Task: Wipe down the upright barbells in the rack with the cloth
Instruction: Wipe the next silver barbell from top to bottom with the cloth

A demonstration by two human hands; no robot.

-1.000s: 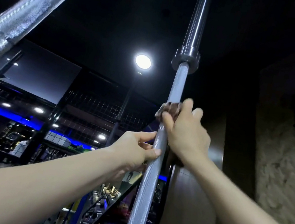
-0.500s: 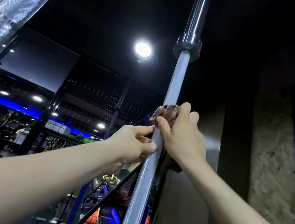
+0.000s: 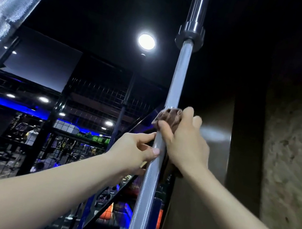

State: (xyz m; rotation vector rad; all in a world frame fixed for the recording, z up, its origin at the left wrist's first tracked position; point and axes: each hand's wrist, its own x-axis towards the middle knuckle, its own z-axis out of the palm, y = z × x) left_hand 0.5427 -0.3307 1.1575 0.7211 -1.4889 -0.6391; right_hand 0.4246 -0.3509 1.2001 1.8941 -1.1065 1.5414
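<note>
1. Mid-wipe on the upright barbell (image 3: 163,136): brown cloth (image 3: 169,116) wrapped round the shaft, gripped there by the right hand (image 3: 184,146), fingers curled over cloth and bar together.
2. Steadying just below and left of it: left hand (image 3: 133,149), thumb and fingertips lightly pinching the bare knurled shaft.
3. Above the right hand: unwiped shaft up to the collar (image 3: 189,38), then the sleeve (probably the stretch left on this bar).
4. Next, by judgement: sliding the cloth upward toward the collar with firm pressure, bar kept steady.
5. Against half a second ago: cloth and hands hardly shifted along the shaft; a second, nearer barbell (image 3: 14,3) at far left as before.
</note>
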